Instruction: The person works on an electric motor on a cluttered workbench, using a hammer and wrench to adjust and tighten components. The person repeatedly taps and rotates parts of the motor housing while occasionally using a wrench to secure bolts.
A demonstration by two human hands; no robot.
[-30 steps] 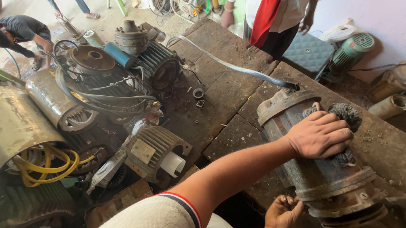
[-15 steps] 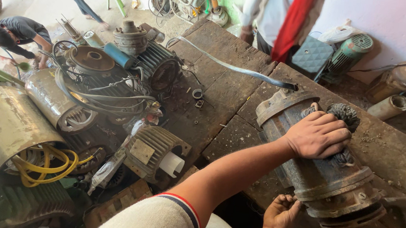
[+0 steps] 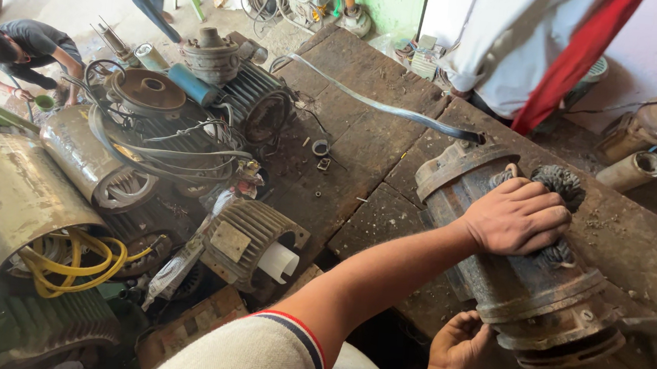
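Note:
A large, grimy electric motor housing point(image 3: 496, 281) lies on its side on the worn wooden workbench point(image 3: 364, 148). My left hand point(image 3: 516, 217) rests on top of the housing, closed over a dark grey wad of rag point(image 3: 560, 184) and pressing it against the metal. My left arm reaches in from the lower left, with a white sleeve with a striped cuff. My right hand point(image 3: 457, 348) cups the near underside of the housing close to its flanged end point(image 3: 570, 344), with the fingers curled against it.
Several old motors, stators and cable coils point(image 3: 156, 144) are piled left of the bench, one with yellow wires point(image 3: 65, 255). A grey strap point(image 3: 377, 101) crosses the bench. A person in white with a red cloth point(image 3: 534, 52) stands at the far edge. Another person point(image 3: 24, 51) crouches at far left.
The person in white with the red cloth has shifted right along the far edge of the bench. Both of my hands stay in the same place on the motor housing.

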